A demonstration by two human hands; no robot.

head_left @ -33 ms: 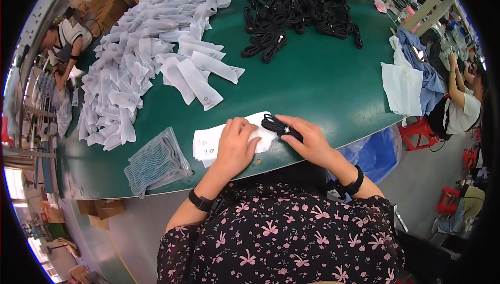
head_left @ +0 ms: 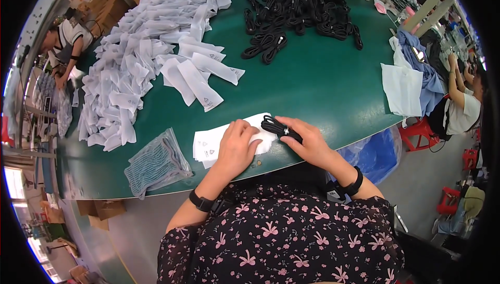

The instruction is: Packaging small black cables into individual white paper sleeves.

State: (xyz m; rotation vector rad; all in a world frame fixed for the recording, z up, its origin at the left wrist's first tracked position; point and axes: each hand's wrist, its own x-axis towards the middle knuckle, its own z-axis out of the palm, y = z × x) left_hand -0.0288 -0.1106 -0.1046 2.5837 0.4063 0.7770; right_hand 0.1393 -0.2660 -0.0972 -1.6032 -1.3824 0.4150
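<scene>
Close to the table's front edge, my right hand [head_left: 307, 142] grips a coiled black cable [head_left: 272, 125] between thumb and fingers. The bundle has a small light-coloured tie or connector around its middle. Its loops reach over the right end of a stack of flat white bags [head_left: 205, 146] with small printed marks. My left hand [head_left: 236, 147] rests on top of that stack, fingers slightly bent and thumb apart, covering its middle part. Whether the left fingertips pinch the top bag's edge is hard to see.
Many filled white bags [head_left: 122, 73] are heaped at the left of the green table [head_left: 291, 86]. Black cable bundles [head_left: 302, 10] lie at the far side. A clear bag of striped fabric [head_left: 156, 163] is left of my left hand. People sit or stand on both sides.
</scene>
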